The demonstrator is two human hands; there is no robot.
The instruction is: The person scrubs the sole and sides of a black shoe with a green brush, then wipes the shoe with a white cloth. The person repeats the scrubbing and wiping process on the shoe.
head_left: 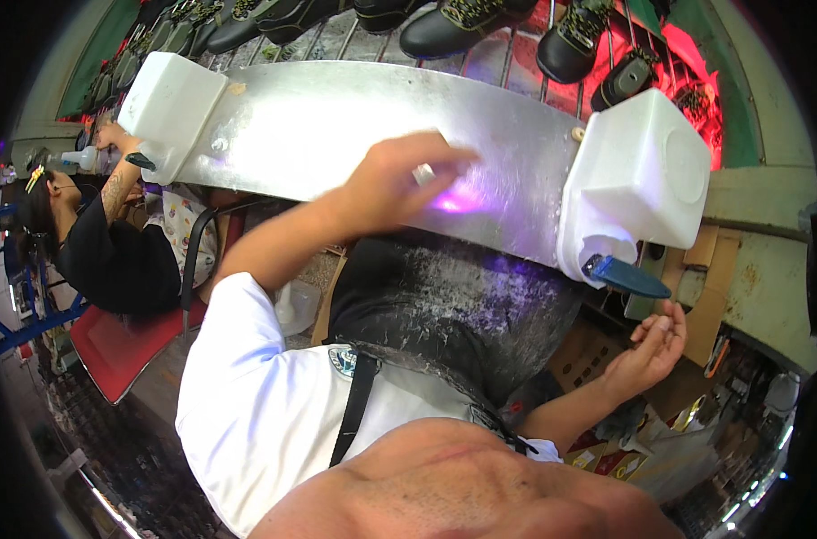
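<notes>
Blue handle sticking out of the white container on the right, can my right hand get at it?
Probably yes: your right hand is just below the blue handle in the picture, seemingly empty, with nothing visible between.

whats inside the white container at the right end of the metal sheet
A blue handle-like piece sticks out at the mouth of the white container, near the right hand. Anything deeper inside is hidden by its walls, so the contents cannot be told.
</notes>
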